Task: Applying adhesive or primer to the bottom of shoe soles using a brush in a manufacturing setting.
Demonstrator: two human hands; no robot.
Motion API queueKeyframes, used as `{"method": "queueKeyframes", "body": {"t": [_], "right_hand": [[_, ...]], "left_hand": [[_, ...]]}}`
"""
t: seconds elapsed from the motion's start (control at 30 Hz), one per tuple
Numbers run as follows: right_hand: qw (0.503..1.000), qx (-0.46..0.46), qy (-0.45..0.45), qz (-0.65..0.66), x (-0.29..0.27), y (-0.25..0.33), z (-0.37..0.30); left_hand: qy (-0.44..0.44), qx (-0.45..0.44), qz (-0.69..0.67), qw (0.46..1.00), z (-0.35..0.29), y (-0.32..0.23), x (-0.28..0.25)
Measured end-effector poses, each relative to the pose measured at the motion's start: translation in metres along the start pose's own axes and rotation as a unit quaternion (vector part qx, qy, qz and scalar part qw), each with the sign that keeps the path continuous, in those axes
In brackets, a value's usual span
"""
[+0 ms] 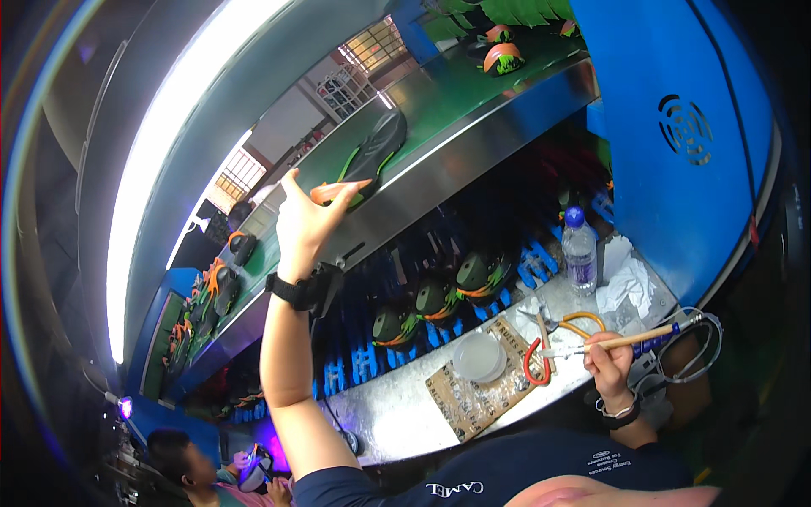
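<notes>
Left hand (pixel 297 221) raised, fingers pinching shoe (pixel 365 162) heel on upper belt (pixel 439 110), not yet lifted off. Right hand (pixel 610 357) closed around brush (pixel 629 340) over bench (pixel 405 406); glue seemingly unapplied.

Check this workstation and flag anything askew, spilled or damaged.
Nothing looks spilled or broken. The only untidy thing is the crumpled white cloth beside the water bottle. The shoe lies flat on the upper belt.

Workbench (pixel 405 406), bare metal: clear plastic water bottle (pixel 579 250) with blue cap near its far right corner; crumpled white cloth (pixel 627 283) just beside it; round clear container (pixel 479 356) on a cardboard sheet (pixel 473 397) by the near edge; red-handled pliers (pixel 536 351) alongside.
</notes>
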State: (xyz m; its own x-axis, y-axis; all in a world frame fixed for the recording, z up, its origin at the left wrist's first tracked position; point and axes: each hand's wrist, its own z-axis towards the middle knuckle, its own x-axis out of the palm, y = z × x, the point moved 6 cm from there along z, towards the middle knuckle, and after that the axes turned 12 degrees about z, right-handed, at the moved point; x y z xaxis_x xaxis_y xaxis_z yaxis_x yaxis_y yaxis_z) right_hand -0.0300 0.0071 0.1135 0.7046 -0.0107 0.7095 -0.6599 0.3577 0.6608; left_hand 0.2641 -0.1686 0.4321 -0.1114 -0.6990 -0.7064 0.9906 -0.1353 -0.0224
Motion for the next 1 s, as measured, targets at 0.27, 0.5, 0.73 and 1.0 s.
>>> {"method": "queueKeyframes", "body": {"t": [0.27,0.5,0.73,1.0], "right_hand": [[0.997,-0.029,-0.032,-0.06,0.0,0.029,0.001],[0.995,-0.014,-0.045,-0.087,0.0,0.011,0.017],[0.996,0.013,-0.053,-0.072,0.003,-0.017,0.031],[0.995,-0.004,-0.041,-0.096,0.022,-0.024,0.03]], "left_hand": [[0.254,-0.052,0.024,0.965,0.165,-0.074,0.086],[0.378,-0.011,0.159,0.912,0.166,0.032,0.108],[0.272,-0.128,0.285,0.91,0.099,0.304,0.054],[0.265,-0.241,0.374,0.856,0.058,0.426,0.056]]}}
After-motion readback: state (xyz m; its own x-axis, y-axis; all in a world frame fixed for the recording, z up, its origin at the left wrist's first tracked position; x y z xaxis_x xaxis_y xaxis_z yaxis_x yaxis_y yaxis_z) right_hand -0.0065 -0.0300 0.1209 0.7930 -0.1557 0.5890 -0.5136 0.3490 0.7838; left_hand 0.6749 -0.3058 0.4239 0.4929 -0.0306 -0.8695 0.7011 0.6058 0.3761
